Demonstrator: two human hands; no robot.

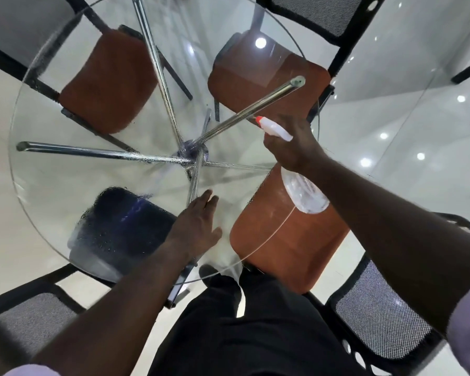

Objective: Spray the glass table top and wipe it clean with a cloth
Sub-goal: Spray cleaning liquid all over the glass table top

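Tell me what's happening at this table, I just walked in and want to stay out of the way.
A person is cleaning a round glass table top. The right hand holds a spray bottle over the glass, nozzle pointing toward the middle. The left hand lies flat near the close edge, on what may be a pale cloth, hard to make out. Droplets already cover the left part of the glass, so spraying is under way.

A round, clear glass table top [52,169] is carried on chrome tubular legs [98,151] that meet at a central hub. Fine spray droplets [111,229] are seen on the glass towards seven o'clock. A flat left hand [194,226] is laid on the glass at six o'clock.
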